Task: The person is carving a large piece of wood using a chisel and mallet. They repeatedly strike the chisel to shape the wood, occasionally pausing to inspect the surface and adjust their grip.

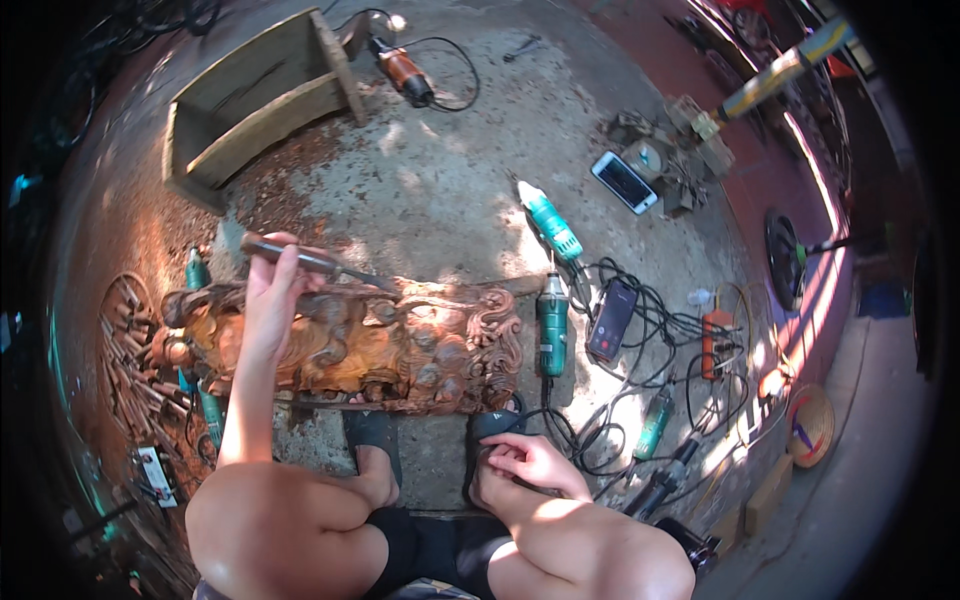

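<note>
My left hand (272,278) is closed round a wood-carving chisel (310,260). Its handle points left and its thin blade runs right, over the upper edge of a carved wooden relief (440,345). I cannot tell whether the tip touches the wood. The reddish-brown relief lies lengthwise in front of my feet, with deep scrolls at its right end and a paler orange area in its middle. My right hand (530,463) rests on my right lower leg, just above the foot, its fingers loosely apart with nothing in them.
Green rotary power tools (552,325) and tangled black cables (650,330) lie right of the relief, near two phones (625,182). Many chisels (140,345) fill the left side. A wooden stand (260,120) and an orange grinder (405,75) are farther off. An orange power strip (716,345) lies right.
</note>
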A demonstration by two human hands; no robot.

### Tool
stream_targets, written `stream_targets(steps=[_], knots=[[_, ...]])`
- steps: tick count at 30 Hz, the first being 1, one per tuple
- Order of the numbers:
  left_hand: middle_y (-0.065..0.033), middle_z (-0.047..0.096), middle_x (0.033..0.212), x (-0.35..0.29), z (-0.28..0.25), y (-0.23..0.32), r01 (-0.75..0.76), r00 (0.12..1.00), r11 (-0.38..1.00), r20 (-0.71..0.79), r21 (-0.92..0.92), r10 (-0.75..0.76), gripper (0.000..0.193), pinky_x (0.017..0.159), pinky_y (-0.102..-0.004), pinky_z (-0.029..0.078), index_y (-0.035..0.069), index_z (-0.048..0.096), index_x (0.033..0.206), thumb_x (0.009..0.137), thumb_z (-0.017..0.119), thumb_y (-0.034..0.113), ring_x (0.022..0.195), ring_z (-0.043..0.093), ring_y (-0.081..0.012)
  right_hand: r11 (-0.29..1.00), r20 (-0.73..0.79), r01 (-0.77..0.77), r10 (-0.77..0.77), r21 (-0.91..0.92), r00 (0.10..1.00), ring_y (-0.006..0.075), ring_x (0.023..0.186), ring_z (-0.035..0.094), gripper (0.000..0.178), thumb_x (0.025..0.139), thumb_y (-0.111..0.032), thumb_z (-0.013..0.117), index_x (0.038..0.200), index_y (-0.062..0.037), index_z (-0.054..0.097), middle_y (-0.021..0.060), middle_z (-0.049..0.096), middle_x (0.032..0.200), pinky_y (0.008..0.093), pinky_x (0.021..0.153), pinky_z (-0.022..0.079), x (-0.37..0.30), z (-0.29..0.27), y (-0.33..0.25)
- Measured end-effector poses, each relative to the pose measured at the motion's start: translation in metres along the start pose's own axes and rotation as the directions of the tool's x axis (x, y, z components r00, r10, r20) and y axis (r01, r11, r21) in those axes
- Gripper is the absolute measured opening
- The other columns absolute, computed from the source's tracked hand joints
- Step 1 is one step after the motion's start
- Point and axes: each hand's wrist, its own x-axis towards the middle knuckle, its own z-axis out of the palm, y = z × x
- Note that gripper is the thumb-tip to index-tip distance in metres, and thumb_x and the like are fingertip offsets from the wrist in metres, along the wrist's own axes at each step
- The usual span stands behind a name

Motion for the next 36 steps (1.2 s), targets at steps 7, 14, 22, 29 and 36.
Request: stream_targets(steps=[7, 14, 22, 29, 36], knots=[[-0.0163, 0.066, 0.111, -0.004, -0.001, 0.004, -0.03, 0.999, 0.998, 0.019, 0.049, 0.029, 0.022, 0.081, -0.03, 0.05, 0.008, 0.047, 0.125, 0.109, 0.046, 0.022, 0.084, 0.059, -0.015, 0.998, -0.116, -0.046, 0.041, -0.043, 0.992, 0.0145, 0.08, 0.072, 0.028, 0.092, -0.017, 0.072, 0.116, -0.0037, 0.071, 0.0093, 0.076, 0.088, 0.0284, 0.075, 0.056, 0.019, 0.013, 0.014], [-0.015, 0.064, 0.105, -0.001, -0.007, 0.0, -0.061, 0.998, 0.998, 0.02, 0.008, 0.061, 0.024, 0.077, -0.0295, 0.047, 0.008, 0.048, 0.126, 0.109, 0.045, 0.023, 0.081, 0.055, -0.0149, 0.96, 0.074, 0.25, -0.26, 0.126, 0.963, 0.0201, 0.098, 0.071, 0.051, 0.09, -0.016, 0.074, 0.137, -0.0076, 0.057, 0.0134, 0.071, 0.115, 0.0333, 0.085, 0.056, 0.024, 0.014, 0.025], [-0.0144, 0.065, 0.104, -0.002, -0.007, -0.001, -0.056, 0.998, 0.998, -0.009, -0.005, 0.056, 0.023, 0.074, -0.029, 0.046, 0.007, 0.048, 0.126, 0.109, 0.045, 0.023, 0.08, 0.056, -0.0142, 0.995, 0.05, 0.091, -0.092, 0.037, 0.994, 0.0213, 0.097, 0.073, 0.043, 0.093, -0.012, 0.069, 0.134, -0.0059, 0.059, 0.0134, 0.072, 0.113, 0.0319, 0.083, 0.056, 0.036, 0.016, 0.019], [-0.0149, 0.066, 0.106, -0.003, -0.006, 0.0, -0.047, 0.999, 0.999, 0.026, -0.021, 0.048, 0.025, 0.076, -0.0287, 0.048, 0.008, 0.046, 0.128, 0.109, 0.045, 0.023, 0.082, 0.058, -0.0148, 0.996, -0.044, -0.04, 0.044, 0.078, 0.998, 0.0151, 0.095, 0.073, 0.037, 0.096, -0.007, 0.066, 0.132, -0.001, 0.059, 0.0127, 0.073, 0.111, 0.025, 0.078, 0.055, 0.033, 0.025, 0.014], [-0.0147, 0.064, 0.108, -0.007, -0.002, 0.001, -0.072, 0.996, 0.996, 0.045, -0.045, 0.074, 0.021, 0.079, -0.0304, 0.046, 0.007, 0.044, 0.128, 0.11, 0.04, 0.017, 0.084, 0.053, -0.0138, 0.985, -0.046, -0.037, 0.045, 0.17, 0.998, 0.013, 0.094, 0.071, 0.038, 0.096, -0.004, 0.066, 0.133, 0.0009, 0.058, 0.0108, 0.072, 0.108, 0.0231, 0.078, 0.054, 0.032, 0.032, 0.019]])
